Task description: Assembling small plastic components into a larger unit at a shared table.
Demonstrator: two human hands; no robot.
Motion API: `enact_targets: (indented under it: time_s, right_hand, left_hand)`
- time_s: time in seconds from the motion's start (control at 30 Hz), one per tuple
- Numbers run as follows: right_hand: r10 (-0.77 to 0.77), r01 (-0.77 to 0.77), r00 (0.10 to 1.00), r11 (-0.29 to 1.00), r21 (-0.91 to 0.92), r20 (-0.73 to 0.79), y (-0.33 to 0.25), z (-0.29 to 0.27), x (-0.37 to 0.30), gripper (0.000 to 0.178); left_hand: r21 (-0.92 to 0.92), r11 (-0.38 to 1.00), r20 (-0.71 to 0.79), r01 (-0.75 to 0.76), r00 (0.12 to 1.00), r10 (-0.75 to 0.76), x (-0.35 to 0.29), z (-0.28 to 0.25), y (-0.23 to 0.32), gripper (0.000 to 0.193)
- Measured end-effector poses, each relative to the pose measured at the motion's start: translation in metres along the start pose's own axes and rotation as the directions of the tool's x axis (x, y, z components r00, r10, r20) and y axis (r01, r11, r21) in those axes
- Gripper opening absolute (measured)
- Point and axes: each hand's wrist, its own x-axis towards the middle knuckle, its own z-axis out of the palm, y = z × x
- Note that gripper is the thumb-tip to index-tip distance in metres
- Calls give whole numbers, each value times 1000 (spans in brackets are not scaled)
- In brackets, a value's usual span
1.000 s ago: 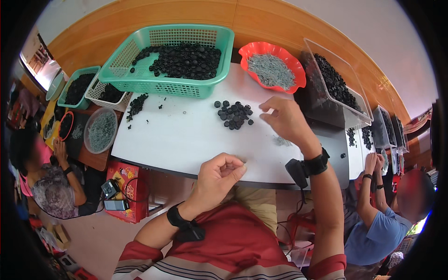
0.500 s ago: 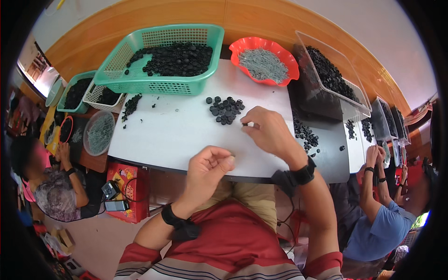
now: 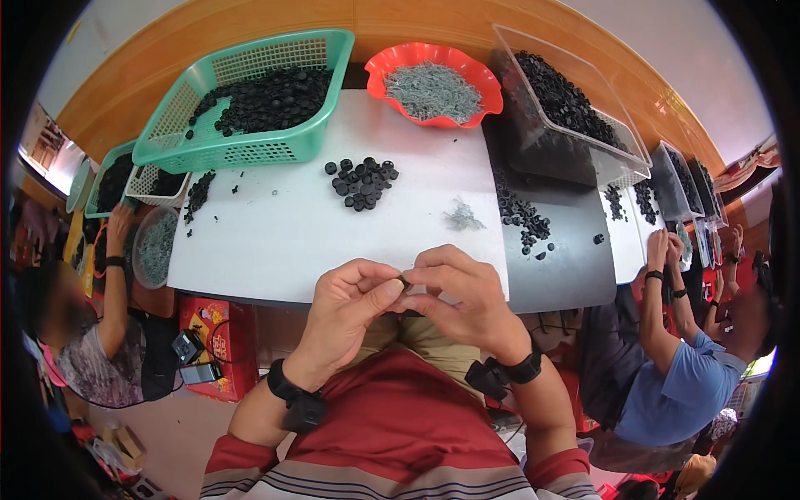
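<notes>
My left hand (image 3: 350,307) and my right hand (image 3: 468,293) meet just beyond the table's near edge, fingertips together. Between their pinched fingers sits a small dark round part (image 3: 405,283), mostly covered by the fingers. Past them on the white table sheet (image 3: 275,242) lies a loose cluster of black round wheel-like parts (image 3: 362,183). A little heap of thin silvery pins (image 3: 462,215) rests beyond my right hand.
A green basket (image 3: 242,154) of black parts, a red scalloped bowl (image 3: 493,102) of pins and a clear bin (image 3: 575,162) of black parts line the back. Small black pieces (image 3: 523,218) lie to the right. Other people work at both sides.
My right hand has come back from beside the black parts to my left hand, and both now grip the small dark part. The pin heap has come into view.
</notes>
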Motion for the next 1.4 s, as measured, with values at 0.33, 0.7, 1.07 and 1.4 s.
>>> enact_targets:
  time_s: [0.33, 0.7, 1.07, 1.4]
  right_hand:
    - [366, -374, 924, 805, -461, -111, 47, -68, 1, 19]
    - [262, -248, 964, 808, -535, -51, 56, -75, 46, 14]
    - [377, -158, 898, 757, -634, 226, 86, -68, 94, 17]
    - [502, -252, 833, 718, -648, 232, 74, -63, 101, 19]
  left_hand:
    - [222, 965, -13, -139, 989, 145, 2, 9, -9, 13]
    - [232, 964, -23, -127, 991, 136, 3, 12, -10, 13]
    - [251, 963, -31, -103, 993, 114, 5, 11, -9, 13]
    - [283, 954, -18, -94, 994, 103, 6, 6, -10, 12]
